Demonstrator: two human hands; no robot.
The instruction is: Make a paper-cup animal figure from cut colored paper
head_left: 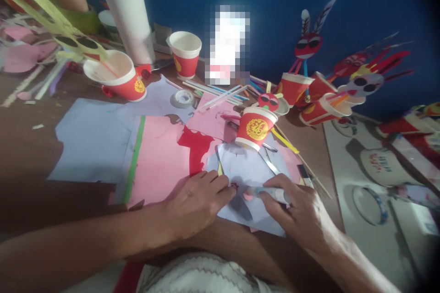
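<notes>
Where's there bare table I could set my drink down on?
Bare brown tabletop lies left of the pale blue paper sheet, toward the left forearm; small white scraps lie farther back. It's crowded around the nearest red-and-white paper cup and the right hand holding a whitish tube.

And the tape roll (184,99) is flanked: cup (128,83) left, straws (226,96) right; in front, a tube (277,195) is held over a sheet (240,169).
</notes>
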